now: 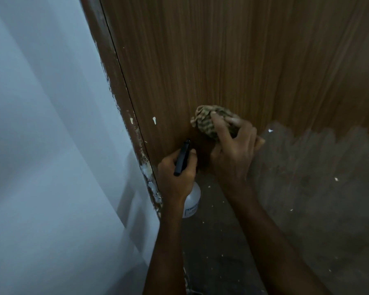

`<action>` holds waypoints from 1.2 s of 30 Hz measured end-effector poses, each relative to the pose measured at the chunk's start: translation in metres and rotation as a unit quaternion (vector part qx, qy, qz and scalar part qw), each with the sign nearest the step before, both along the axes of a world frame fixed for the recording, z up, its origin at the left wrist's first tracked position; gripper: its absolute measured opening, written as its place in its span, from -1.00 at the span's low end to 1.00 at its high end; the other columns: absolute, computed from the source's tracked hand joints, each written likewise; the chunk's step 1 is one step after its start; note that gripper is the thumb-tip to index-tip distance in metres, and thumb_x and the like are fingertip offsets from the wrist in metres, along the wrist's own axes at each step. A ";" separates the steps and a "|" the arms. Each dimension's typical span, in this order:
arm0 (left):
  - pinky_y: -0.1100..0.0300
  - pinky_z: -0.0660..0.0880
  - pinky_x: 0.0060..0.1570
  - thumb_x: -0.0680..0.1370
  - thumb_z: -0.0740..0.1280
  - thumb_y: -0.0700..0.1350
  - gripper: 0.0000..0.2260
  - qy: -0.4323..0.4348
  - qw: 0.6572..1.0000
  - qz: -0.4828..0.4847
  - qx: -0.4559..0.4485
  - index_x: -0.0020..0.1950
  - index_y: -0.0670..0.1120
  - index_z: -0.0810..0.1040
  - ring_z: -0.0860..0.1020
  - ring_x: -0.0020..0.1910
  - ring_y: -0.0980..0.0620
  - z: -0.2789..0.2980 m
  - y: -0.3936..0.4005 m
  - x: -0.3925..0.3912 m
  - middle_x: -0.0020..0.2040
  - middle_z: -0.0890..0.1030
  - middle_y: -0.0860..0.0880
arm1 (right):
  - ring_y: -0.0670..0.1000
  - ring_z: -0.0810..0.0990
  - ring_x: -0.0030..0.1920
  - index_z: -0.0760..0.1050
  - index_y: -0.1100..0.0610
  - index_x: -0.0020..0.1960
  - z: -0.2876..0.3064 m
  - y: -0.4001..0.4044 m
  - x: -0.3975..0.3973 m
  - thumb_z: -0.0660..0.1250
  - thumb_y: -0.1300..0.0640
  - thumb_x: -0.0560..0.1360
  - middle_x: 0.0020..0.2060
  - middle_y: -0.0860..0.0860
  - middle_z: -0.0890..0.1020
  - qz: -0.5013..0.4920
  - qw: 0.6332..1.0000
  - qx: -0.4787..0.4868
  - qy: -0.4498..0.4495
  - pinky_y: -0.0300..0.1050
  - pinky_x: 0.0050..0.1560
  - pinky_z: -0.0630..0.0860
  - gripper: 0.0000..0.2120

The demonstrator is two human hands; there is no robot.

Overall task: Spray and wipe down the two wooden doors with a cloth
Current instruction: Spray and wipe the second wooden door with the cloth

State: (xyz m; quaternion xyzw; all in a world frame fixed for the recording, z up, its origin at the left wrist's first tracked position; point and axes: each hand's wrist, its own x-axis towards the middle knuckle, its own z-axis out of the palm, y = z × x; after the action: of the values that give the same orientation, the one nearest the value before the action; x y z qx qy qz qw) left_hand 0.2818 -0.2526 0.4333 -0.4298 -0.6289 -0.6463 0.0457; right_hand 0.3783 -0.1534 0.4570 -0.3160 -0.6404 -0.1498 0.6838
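A: Item one, the wooden door (232, 60)?

B: Brown panel with fine vertical grain. It fills the upper middle and right of the view. Its lower part is dull and greyish with a ragged upper edge. White paint flecks dot it, one drip (154, 120) left of the cloth.

A: Item two, the cloth (209, 122)?

B: Bunched, checked in olive and cream. Pressed against the door low down, just above the dull patch's left end.

A: Right hand (232, 150)?

B: Fingers curled over the cloth, gripping it to the door.

A: Left hand (176, 173)?

B: Left of and below the cloth, close to the door. Wrapped round the neck of a spray bottle (192, 200); clear body with a white label hangs below the wrist, black trigger head (182, 158) points at the door.

A: Surroundings?

B: Door frame (124, 103) along the door's left edge, chipped and paint-smeared. White wall (41, 145) left of that. Speckled floor (217, 241) beneath the door.
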 end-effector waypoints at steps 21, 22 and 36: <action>0.06 0.55 -0.38 0.66 0.41 -0.07 -0.73 -0.004 0.999 -0.041 -0.007 -0.22 -0.10 0.67 0.63 -0.40 0.06 0.008 0.018 0.053 -0.35 0.66 0.02 | 0.16 0.40 0.06 0.54 -0.03 0.41 -0.056 0.016 0.081 0.37 0.22 0.59 0.18 0.13 0.40 0.015 0.992 -0.017 -0.128 0.05 0.08 0.29 -0.59; 0.02 0.55 -0.40 0.66 0.41 -0.08 -0.72 0.001 0.999 -0.040 -0.009 -0.23 -0.13 0.66 0.61 -0.42 0.04 0.008 0.019 0.056 -0.37 0.65 0.00 | 0.16 0.40 0.08 0.58 -0.02 0.38 -0.031 0.019 0.083 0.28 0.19 0.65 0.20 0.14 0.42 0.005 0.996 -0.019 -0.091 0.05 0.10 0.29 -0.66; -0.13 0.49 -0.40 0.62 0.39 0.05 -0.63 0.037 0.998 -0.051 -0.011 -0.26 -0.18 0.62 0.59 -0.43 -0.09 0.012 0.035 0.094 -0.40 0.61 -0.06 | 0.16 0.43 0.08 0.56 -0.03 0.37 -0.013 0.037 0.116 0.29 0.16 0.61 0.16 0.17 0.49 0.002 0.998 -0.020 -0.066 0.09 0.08 0.34 -0.64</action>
State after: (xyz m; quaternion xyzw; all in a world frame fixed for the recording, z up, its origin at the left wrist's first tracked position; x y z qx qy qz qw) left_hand 0.3755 -0.2180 0.4453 -0.4851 -0.6114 -0.6245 0.0309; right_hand 0.4939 -0.1168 0.4440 -0.3180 -0.6875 -0.1558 0.6340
